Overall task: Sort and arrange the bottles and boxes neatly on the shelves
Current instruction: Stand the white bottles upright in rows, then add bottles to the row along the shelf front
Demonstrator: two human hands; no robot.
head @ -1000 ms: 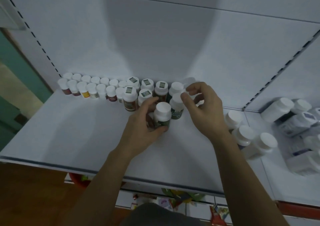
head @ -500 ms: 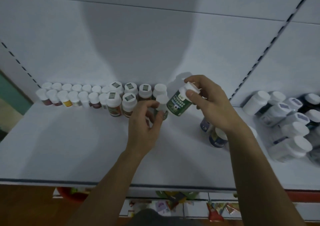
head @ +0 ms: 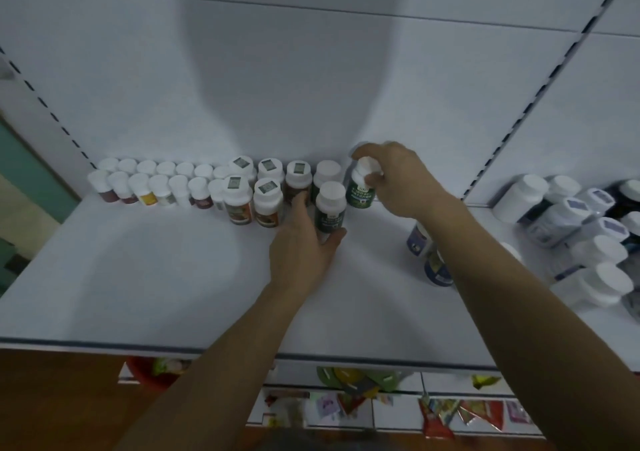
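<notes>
**A:** Head view first: where is the green-labelled bottle being kept?

**B:** It is being held at the right end of the back row on the white shelf, close to the back panel. Its white cap is being pinched from above by the right hand, with the fingers curled tightly round it.

**A:** Which way is it being pointed?

**B:** Its long axis is being kept close to upright, cap uppermost, and the label is being shown to the camera. Whether the base is being rested on the shelf cannot be told.

**A:** What is being hidden?

**B:** Much of the cap is being covered by blurred fingers, and the label print is too small to be read.

**A:** And the other hand?

**B:** A dark-labelled bottle, upright just in front of the row, is being gripped low by the left hand. The thumb is being pressed at its base, and the fingers are curled round its far left side.

**A:** Further out?

**B:** Sticker-capped bottles are being crowded just to the left, with two rows of small bottles beyond them. Two blue-labelled bottles are being partly hidden by the right forearm. A heap of white bottles is being cut off at the right edge.
</notes>
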